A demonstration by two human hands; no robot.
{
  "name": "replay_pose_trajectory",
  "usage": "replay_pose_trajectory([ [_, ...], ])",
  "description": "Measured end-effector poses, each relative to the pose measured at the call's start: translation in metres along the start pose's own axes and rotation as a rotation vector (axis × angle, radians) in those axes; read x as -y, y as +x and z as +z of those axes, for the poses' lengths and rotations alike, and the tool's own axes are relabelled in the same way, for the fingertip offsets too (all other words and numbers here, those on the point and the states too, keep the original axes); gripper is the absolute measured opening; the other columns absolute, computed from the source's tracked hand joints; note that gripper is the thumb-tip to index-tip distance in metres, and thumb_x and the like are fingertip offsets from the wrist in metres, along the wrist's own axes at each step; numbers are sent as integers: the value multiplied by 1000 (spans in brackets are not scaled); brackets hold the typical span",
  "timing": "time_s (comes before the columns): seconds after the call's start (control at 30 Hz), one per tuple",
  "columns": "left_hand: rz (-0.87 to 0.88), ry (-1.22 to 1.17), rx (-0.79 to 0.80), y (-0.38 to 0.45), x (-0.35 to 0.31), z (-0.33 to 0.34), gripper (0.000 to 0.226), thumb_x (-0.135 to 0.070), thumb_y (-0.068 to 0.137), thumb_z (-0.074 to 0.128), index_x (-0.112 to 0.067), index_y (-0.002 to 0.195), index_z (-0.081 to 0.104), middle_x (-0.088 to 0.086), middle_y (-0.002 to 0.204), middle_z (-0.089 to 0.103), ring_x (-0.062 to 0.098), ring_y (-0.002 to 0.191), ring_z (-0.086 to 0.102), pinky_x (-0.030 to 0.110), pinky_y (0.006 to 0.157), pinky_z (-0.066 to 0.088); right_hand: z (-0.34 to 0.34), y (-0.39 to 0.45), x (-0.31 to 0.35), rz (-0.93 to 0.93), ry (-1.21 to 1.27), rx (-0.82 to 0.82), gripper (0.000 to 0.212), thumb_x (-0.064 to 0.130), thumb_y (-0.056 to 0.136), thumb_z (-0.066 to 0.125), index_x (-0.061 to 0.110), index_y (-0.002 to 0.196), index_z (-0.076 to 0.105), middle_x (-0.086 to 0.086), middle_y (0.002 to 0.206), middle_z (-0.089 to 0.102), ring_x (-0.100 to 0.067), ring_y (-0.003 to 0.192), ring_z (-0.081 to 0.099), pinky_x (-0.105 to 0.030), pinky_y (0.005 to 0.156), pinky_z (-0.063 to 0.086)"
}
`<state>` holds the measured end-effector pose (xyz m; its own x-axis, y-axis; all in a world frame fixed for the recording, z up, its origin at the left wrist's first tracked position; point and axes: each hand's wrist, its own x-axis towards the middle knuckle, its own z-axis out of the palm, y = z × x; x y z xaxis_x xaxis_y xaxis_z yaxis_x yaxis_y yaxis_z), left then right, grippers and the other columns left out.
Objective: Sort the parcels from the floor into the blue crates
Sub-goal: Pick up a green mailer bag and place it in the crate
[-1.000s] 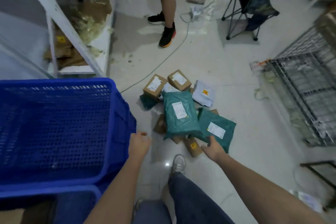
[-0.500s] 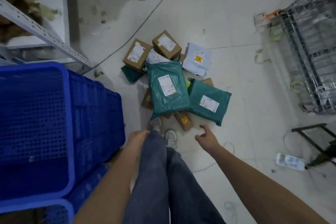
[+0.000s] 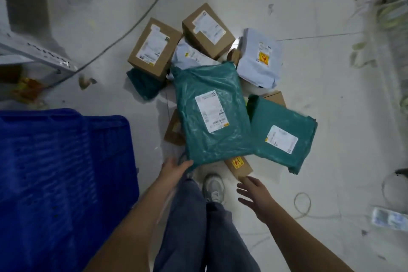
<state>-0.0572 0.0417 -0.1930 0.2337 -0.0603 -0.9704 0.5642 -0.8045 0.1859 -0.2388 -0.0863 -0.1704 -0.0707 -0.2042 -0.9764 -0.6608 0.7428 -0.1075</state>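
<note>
From the head camera, the person stands over a heap of parcels on the floor (image 3: 331,73), with one shoe (image 3: 213,185) at the heap's six o'clock edge. The large green bag (image 3: 212,115) lies on top of the pile, so it is the natural first pick. The left hand (image 3: 174,169) touches its corner at seven o'clock; whether the fingers have closed under that corner cannot be told. The right hand (image 3: 254,192) hovers released, fingers spread, just short of a small box (image 3: 238,166) poking out from under the bags, probably ready to steady the bag's other side. A second green bag (image 3: 282,137) overlaps at four o'clock. The blue crate (image 3: 61,172) stands at nine o'clock, close by the left arm, so a lifted parcel needs only a short swing.
</note>
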Motion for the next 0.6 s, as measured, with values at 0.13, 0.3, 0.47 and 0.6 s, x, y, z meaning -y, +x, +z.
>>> replay_pose_trajectory([
  [0.13,39,-72,46,49,-4,2,91,-31,83,69,-8,150,12,8,156,21,22,140,30,28,106,31,28,50,13,26,204,85,41,42,89,58,22,123,49,-9,126,52,-24,118,49,-39,97,44],
  [0.3,47,-330,109,88,-16,11,58,-29,86,65,-13,138,44,-2,131,54,7,89,58,16,68,47,51,89,31,80,373,164,22,49,87,57,32,99,54,-2,122,53,-22,117,49,-44,106,41],
  [0.47,20,-391,178,111,0,29,68,-33,74,76,-16,134,49,2,126,62,17,100,65,25,76,55,57,114,28,39,494,139,44,43,85,62,25,124,52,-4,130,56,-22,120,53,-42,98,46],
  [0.6,-2,-355,165,110,5,38,70,-32,74,77,-15,135,48,5,128,61,23,108,63,39,97,50,61,121,29,4,542,125,38,36,84,65,23,118,55,-4,119,63,-23,113,58,-41,94,49],
])
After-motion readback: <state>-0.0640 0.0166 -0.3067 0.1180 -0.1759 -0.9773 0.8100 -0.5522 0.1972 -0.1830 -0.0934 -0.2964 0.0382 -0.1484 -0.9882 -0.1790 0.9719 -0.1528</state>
